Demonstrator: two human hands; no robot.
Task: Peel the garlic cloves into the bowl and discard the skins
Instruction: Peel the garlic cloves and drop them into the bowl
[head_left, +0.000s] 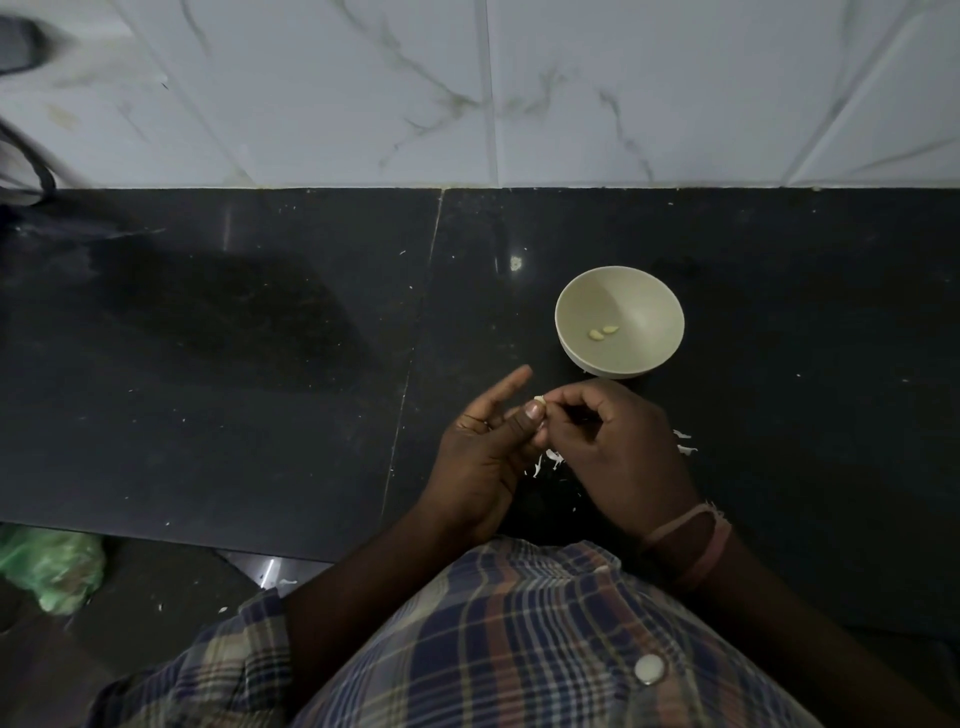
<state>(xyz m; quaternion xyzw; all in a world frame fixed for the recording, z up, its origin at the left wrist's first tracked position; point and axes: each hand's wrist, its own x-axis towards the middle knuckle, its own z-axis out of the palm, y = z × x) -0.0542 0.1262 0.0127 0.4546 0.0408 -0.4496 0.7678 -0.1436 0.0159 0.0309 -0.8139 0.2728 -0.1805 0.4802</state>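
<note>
A small garlic clove (540, 400) is pinched between the fingertips of both hands, just in front of the bowl. My left hand (480, 457) holds it with the thumb, and its index finger points straight out. My right hand (615, 447) has its fingers curled, pinching the clove's right side. A pale round bowl (571, 291) stands on the black counter just beyond the hands, with two peeled cloves (602, 332) lying in it. White garlic skins (550, 461) lie scattered on the counter under and beside my hands.
The black stone counter (234, 364) runs to a white marbled tile wall (519, 93) at the back. More skin scraps (685, 441) lie right of my right hand. A green plastic bag (52, 566) sits on the floor at lower left.
</note>
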